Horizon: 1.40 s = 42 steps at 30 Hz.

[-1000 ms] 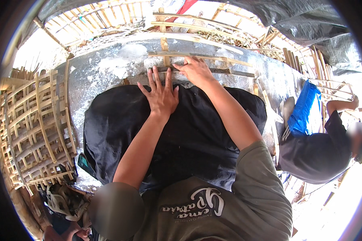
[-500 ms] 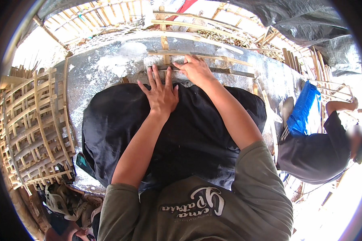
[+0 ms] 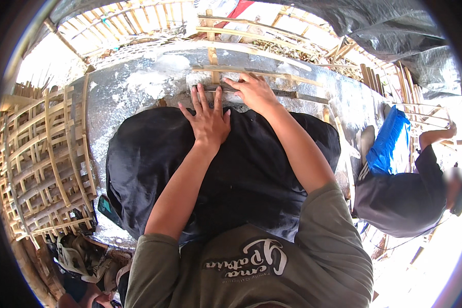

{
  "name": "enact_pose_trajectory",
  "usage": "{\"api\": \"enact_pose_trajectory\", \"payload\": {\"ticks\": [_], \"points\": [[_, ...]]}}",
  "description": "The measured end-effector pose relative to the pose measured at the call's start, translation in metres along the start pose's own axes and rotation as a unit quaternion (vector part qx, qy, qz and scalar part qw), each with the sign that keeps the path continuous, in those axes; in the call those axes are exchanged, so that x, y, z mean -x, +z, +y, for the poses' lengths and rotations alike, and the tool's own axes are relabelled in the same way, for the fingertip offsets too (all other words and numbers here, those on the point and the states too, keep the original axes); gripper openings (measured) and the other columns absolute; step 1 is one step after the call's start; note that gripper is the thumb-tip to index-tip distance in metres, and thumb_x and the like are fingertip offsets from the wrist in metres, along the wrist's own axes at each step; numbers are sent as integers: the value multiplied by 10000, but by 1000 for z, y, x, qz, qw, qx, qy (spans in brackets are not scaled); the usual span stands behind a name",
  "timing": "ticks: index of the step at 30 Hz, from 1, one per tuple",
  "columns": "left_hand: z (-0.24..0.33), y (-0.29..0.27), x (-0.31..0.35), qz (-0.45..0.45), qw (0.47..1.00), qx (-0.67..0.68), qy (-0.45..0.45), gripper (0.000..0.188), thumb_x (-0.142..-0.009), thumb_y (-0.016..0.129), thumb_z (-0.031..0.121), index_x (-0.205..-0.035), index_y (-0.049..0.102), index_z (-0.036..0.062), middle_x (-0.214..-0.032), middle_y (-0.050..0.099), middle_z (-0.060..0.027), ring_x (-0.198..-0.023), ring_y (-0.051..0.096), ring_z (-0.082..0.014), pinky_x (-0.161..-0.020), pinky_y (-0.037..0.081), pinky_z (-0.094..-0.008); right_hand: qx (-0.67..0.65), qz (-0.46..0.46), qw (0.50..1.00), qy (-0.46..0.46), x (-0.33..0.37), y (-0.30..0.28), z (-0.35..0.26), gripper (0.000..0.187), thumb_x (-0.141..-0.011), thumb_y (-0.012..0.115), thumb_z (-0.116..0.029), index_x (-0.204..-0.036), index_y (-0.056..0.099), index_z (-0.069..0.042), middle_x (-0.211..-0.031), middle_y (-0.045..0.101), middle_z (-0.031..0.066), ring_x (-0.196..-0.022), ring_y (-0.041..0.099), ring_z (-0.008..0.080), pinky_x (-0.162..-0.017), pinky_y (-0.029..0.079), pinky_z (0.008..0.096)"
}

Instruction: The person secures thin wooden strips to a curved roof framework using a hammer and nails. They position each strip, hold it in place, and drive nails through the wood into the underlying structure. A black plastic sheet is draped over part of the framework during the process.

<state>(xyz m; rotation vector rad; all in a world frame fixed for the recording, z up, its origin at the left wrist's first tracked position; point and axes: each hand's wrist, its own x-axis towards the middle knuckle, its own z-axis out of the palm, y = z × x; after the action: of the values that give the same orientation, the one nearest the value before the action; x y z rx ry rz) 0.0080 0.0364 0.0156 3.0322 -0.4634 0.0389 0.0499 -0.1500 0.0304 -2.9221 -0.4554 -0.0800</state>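
Observation:
A dark bamboo strip (image 3: 309, 96) lies crosswise just past my knees, at the near end of a pale upright strip (image 3: 212, 54). My left hand (image 3: 208, 120) is spread, palm down, its fingertips resting on the dark strip's left part. To its right, my right hand (image 3: 256, 93) is closed around the dark strip, with the index finger pointing left near the crossing. Its curled fingertips and part of the strip are hidden. Just beyond both hands runs a pale crosswise strip (image 3: 295, 77). Black cloth (image 3: 251, 169) covers my lap.
More crosswise strips (image 3: 256, 47) lie farther out on the grey, white-stained surface (image 3: 113, 97). A woven bamboo panel (image 3: 41, 159) stands at left, a phone (image 3: 106, 206) beside the cloth. At right, a person in dark clothing (image 3: 400, 197) works near a blue bag (image 3: 390, 141).
The strips have shifted slightly to the right, and the dark strip's right end has come a little nearer to me. Both hands have moved only slightly.

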Motion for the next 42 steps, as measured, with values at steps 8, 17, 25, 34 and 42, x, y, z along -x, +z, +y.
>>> {"api": "enact_pose_trajectory", "payload": {"ticks": [8, 17, 25, 34, 42], "points": [[1, -1, 2, 9, 1000, 1, 6, 684, -1023, 472, 508, -1635, 225, 327, -1679, 104, -274, -1556, 99, -454, -1135, 103, -792, 2, 0, 1000, -12, -3, 4, 5, 359, -955, 676, -222, -1297, 710, -326, -1080, 605, 40, -1084, 613, 244, -931, 528, 405], [1, 0, 0, 10, 1000, -20, 20, 655, -1023, 486, 504, -1622, 258, 372, -1660, 118, -309, -1536, 136, -496, -1139, 126, -782, -34, 25, 999, 0, -4, 4, 7, 352, -932, 701, -231, -1280, 722, -281, -1086, 649, 46, -1032, 653, 275, -911, 543, 421], [1, -2, -2, 22, 999, -26, 29, 663, -1009, 515, 499, -1617, 281, 370, -1661, 131, -302, -1536, 162, -483, -1136, 117, -785, -39, 1, 999, 18, -3, 5, 7, 288, -936, 693, -280, -1215, 746, -233, -1081, 647, 37, -1063, 643, 265, -914, 539, 428], [4, -2, -8, 2, 998, -39, 43, 719, -998, 534, 517, -1630, 230, 359, -1698, 62, -231, -1551, 100, -474, -1108, 121, -815, -47, 7, 999, 7, -9, 10, 11, 269, -982, 639, -291, -983, 676, -25, -1075, 616, 93, -1075, 633, 317, -910, 532, 457], [9, 10, -9, 47, 998, 35, 16, 720, -981, 517, 609, -1616, 263, 384, -1686, 101, -234, -1542, 85, -501, -1093, 133, -831, -66, 22, 998, 7, -9, 10, 9, 354, -1027, 578, -333, -943, 642, 5, -1060, 615, 128, -1041, 639, 342, -892, 541, 458]]}}
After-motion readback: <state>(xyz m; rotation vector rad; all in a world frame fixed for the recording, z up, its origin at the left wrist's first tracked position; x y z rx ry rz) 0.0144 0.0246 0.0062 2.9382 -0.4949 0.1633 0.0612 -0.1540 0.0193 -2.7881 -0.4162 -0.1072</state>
